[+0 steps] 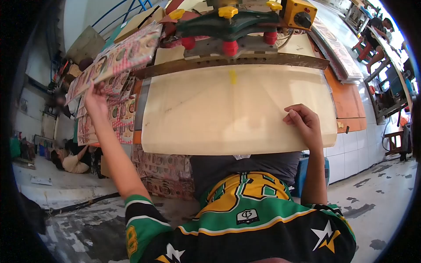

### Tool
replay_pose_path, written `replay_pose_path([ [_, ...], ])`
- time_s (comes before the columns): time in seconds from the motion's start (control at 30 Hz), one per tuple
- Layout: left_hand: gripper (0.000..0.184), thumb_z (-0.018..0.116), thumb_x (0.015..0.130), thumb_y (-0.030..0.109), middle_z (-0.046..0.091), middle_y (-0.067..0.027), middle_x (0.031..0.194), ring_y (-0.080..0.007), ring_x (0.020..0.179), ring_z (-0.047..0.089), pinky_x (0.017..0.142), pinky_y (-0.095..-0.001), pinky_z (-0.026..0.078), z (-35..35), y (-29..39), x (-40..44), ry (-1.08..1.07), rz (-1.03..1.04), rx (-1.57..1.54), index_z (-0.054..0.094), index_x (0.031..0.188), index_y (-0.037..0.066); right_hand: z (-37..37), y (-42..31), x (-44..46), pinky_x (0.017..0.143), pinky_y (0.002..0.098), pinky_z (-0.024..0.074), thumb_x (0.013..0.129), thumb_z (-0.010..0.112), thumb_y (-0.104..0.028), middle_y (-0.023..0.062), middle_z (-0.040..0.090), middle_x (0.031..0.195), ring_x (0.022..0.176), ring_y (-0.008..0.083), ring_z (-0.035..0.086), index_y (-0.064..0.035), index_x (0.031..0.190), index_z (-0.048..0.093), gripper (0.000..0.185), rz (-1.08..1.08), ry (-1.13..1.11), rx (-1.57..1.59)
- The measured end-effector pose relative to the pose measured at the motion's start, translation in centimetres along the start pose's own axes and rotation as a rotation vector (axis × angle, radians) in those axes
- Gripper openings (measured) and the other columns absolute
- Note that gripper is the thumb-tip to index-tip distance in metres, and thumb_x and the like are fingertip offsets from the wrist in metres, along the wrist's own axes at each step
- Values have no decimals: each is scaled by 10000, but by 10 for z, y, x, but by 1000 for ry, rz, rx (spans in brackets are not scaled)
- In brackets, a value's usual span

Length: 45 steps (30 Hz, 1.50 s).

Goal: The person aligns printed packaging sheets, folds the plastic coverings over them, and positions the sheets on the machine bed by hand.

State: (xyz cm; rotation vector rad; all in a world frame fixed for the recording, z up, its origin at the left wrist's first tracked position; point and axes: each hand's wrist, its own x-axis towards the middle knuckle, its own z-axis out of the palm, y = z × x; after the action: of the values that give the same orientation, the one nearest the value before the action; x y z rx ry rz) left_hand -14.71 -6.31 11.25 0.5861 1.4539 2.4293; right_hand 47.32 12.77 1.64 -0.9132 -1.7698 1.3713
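Note:
My left hand point(96, 100) grips the near edge of a printed sheet point(125, 55) with food pictures and a red-and-white check pattern. The sheet is raised and tilted above more printed sheets point(120, 116) lying at the left of the table. My right hand point(303, 122) is over the right part of a large beige sheet point(210, 114), fingers curled in with the thumb against them. Nothing shows between those fingers. Whether that hand touches the beige surface I cannot tell.
Behind the beige sheet runs a metal bar point(263, 60) under a green machine head point(228, 25) with yellow knobs. A yellow control box point(300, 14) sits beside it. More printed sheets point(335, 52) are stacked at right. Other people point(75, 160) sit at far left and far right.

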Motion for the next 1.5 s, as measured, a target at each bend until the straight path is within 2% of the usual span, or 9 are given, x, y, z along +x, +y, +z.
replay_pose_path([
  [0.17, 186, 593, 1039, 176, 697, -78, 987, -154, 809, 655, 635, -249, 476, -6, -29, 126, -9, -96, 130, 648, 1122, 18, 1, 0, 1, 754, 255, 528, 1037, 612, -179, 56, 712, 827, 801, 103, 661, 25, 1076, 702, 226, 4, 9, -14],
  [0.23, 197, 583, 1046, 188, 701, -65, 951, -123, 755, 645, 594, -246, 471, -32, -60, 177, -33, -257, 397, 664, 1106, 19, -1, 1, 0, 746, 256, 529, 1035, 614, -179, 55, 712, 816, 791, 101, 660, 25, 1074, 702, 225, 7, 16, -22],
  [0.37, 186, 592, 1034, 152, 698, -35, 877, -89, 702, 630, 527, -214, 446, -28, -72, 193, 28, -335, 373, 657, 1097, -12, -3, 0, -1, 721, 259, 527, 1030, 609, -159, 64, 712, 787, 756, 107, 661, 27, 1057, 698, 208, -21, 14, -44],
  [0.6, 185, 596, 1008, 93, 715, -98, 940, -125, 785, 671, 591, -207, 512, -20, -66, 217, 2, -259, 307, 635, 1127, -43, -2, 2, 0, 703, 261, 522, 1026, 607, -140, 70, 710, 776, 743, 115, 664, 28, 1041, 695, 191, -39, 10, -33],
  [0.7, 208, 606, 992, 75, 726, -137, 1025, -174, 876, 705, 651, -230, 546, 0, -60, 183, -15, -242, 317, 622, 1156, -52, -3, 2, 0, 698, 261, 522, 1026, 605, -137, 69, 711, 780, 745, 115, 664, 28, 1043, 697, 190, -40, 17, -31],
  [0.8, 356, 626, 989, 120, 688, -137, 1210, -222, 1087, 698, 720, -306, 540, 6, -60, 151, -242, -192, 420, 598, 1304, -42, -3, 3, 0, 699, 261, 526, 1024, 611, -135, 69, 709, 780, 748, 113, 663, 28, 1047, 700, 188, -52, 6, -22],
  [1.1, 503, 634, 1007, 181, 602, -53, 1416, -164, 1197, 630, 833, -270, 497, 28, -85, 114, -247, -30, 707, 526, 1489, 87, -5, 1, -2, 748, 262, 555, 1033, 609, -150, 71, 717, 834, 781, 114, 681, 37, 1066, 698, 210, -35, -22, 27],
  [1.33, 391, 577, 1051, 181, 598, -92, 1416, -184, 1212, 610, 1013, -316, 473, 111, -41, -105, -316, 506, 671, 575, 1409, 21, -8, 2, -1, 762, 266, 557, 1038, 607, -163, 62, 715, 840, 802, 114, 687, 29, 1070, 699, 215, -32, -39, 11],
  [1.5, 300, 581, 1038, 116, 662, -119, 1245, -159, 1045, 619, 934, -298, 512, 95, -69, -219, -498, 355, 649, 632, 1299, -23, -18, 2, -2, 762, 263, 552, 1045, 608, -186, 49, 711, 850, 792, 113, 678, 19, 1099, 683, 225, -4, -79, 107],
])
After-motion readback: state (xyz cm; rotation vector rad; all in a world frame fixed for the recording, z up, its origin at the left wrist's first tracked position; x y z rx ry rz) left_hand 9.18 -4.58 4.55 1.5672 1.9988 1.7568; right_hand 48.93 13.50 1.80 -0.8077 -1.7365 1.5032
